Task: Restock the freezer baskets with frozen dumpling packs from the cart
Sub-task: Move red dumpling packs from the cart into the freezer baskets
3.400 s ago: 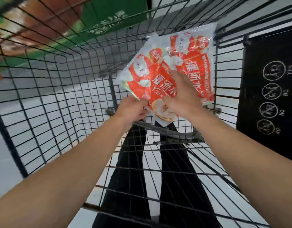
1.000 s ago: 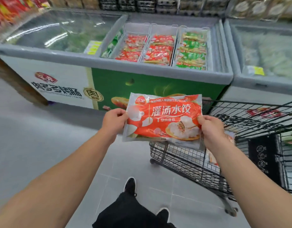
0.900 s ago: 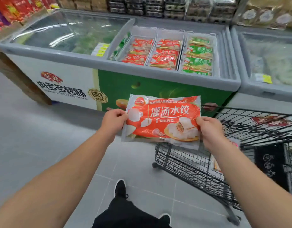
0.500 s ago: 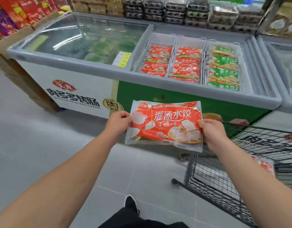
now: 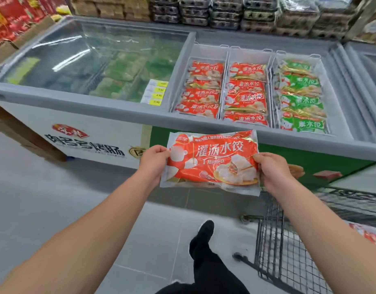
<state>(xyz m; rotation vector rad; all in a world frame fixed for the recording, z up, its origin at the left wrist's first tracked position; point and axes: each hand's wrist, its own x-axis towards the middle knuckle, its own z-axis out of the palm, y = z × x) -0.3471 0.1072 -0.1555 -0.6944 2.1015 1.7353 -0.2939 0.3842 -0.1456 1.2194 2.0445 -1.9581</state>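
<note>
An orange-red frozen dumpling pack hangs flat in front of the chest freezer. My left hand grips its left edge and my right hand grips its right edge. Beyond it the open freezer section holds three white baskets: the left basket and the middle basket carry matching orange packs, the right basket carries green packs. The wire cart stands at the lower right with another orange pack inside.
The freezer's left part lies under a sliding glass lid with yellow price tags at its edge. Stacked goods line the shelf behind. A second freezer adjoins on the right. Grey tiled floor and my leg lie below.
I lifted the pack out of the cart, turned toward the freezer and stepped closer. The freezer baskets now sit larger and nearer; the cart has slid to the lower right.
</note>
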